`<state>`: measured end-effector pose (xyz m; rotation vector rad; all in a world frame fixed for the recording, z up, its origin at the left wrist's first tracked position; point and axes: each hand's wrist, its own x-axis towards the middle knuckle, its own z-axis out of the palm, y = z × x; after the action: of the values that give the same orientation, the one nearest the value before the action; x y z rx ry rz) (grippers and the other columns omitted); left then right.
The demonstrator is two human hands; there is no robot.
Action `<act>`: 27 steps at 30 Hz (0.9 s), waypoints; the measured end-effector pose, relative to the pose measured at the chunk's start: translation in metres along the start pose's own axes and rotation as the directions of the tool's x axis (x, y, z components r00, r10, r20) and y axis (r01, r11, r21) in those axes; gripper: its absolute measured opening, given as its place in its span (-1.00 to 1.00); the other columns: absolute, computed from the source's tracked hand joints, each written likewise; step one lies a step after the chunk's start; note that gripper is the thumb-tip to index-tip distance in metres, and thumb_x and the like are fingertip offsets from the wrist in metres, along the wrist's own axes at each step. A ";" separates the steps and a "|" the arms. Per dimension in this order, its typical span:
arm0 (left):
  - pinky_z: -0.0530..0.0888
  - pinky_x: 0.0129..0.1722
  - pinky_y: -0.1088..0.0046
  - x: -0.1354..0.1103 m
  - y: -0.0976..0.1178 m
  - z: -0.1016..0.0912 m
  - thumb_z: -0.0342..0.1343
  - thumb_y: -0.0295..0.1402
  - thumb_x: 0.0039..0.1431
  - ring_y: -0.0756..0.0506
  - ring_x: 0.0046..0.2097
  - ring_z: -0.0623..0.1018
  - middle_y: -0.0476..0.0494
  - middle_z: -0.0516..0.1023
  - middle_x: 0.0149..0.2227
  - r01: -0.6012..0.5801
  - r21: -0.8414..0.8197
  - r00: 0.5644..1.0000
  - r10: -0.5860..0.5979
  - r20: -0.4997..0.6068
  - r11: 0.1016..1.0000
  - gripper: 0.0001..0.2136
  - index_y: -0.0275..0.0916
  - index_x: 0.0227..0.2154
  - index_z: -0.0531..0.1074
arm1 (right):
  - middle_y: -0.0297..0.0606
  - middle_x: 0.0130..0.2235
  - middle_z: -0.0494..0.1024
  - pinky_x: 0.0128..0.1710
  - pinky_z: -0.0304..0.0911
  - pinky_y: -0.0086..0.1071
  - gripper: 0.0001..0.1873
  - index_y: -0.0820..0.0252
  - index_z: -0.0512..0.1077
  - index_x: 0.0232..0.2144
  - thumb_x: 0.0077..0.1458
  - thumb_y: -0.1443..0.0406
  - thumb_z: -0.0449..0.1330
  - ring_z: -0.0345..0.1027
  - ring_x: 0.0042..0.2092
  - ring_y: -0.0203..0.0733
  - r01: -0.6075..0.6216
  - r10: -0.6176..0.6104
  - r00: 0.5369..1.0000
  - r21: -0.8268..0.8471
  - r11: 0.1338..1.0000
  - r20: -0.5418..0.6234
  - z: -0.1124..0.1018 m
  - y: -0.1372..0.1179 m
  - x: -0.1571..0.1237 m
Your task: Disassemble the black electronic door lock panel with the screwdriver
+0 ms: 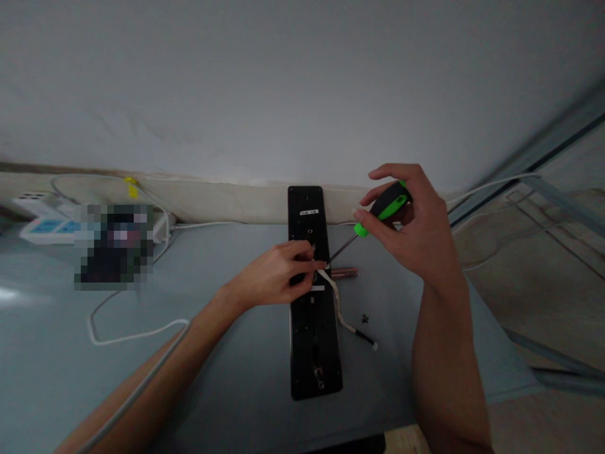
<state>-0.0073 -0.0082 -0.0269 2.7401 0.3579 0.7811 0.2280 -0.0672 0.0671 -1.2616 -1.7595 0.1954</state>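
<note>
A long black panel (pixel 314 334) lies lengthwise away from me on the grey-blue table. My left hand (pixel 283 271) rests over its middle, with the fingers pinched together near the start of a white cable (pixel 338 308); what they hold is too small to make out. My right hand (pixel 416 221) grips a green and black screwdriver (pixel 388 206) by the handle. Its shaft slants down and left, and the tip meets my left fingertips at the panel's right edge. From there the cable runs off the panel, ending in a small white connector on the table.
A copper-coloured cylinder (pixel 345 272) juts out right of the panel. Several small dark screws (pixel 365 319) lie on the table. A white power strip (pixel 50 230), a blurred-out object (pixel 116 246) and a loose grey cable (pixel 137 340) are at left. A pale wall stands behind.
</note>
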 end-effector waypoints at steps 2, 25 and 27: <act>0.52 -0.25 0.40 0.000 0.000 0.000 0.02 -0.49 0.34 -0.08 -0.25 0.52 -0.22 0.52 -0.23 0.002 0.000 1.000 -0.002 -0.003 1.000 -0.69 -0.30 -0.01 0.62 | -0.32 -0.14 0.57 -0.36 0.40 -0.31 -0.46 0.01 0.32 0.08 0.06 0.41 0.29 0.44 -0.32 -0.26 0.007 -0.007 1.000 0.026 1.000 0.012 0.000 0.001 0.000; 0.55 -0.27 0.44 0.009 0.010 0.012 0.08 -0.41 0.36 -0.04 -0.29 0.58 -0.21 0.57 -0.21 0.182 -0.052 0.971 -0.188 -0.144 0.982 -0.72 -0.34 0.02 0.59 | -0.28 -0.19 0.56 -0.24 0.52 -0.19 -0.51 -0.05 0.32 0.02 0.05 0.35 0.31 0.53 -0.16 -0.08 -0.005 0.008 0.997 0.040 0.999 -0.083 -0.017 -0.004 -0.001; 0.57 -0.22 0.38 0.015 0.014 0.014 0.14 -0.33 0.35 -0.10 -0.23 0.60 -0.23 0.56 -0.19 0.188 0.005 0.972 -0.186 -0.144 0.982 -0.71 -0.34 0.03 0.58 | -0.29 -0.21 0.55 -0.24 0.52 -0.19 -0.53 -0.04 0.34 0.01 0.05 0.35 0.31 0.53 -0.17 -0.10 0.000 0.006 0.996 0.070 0.998 -0.084 -0.020 -0.005 -0.002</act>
<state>0.0154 -0.0197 -0.0267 2.6244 0.6456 0.9282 0.2397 -0.0784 0.0803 -1.2055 -1.6653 0.2013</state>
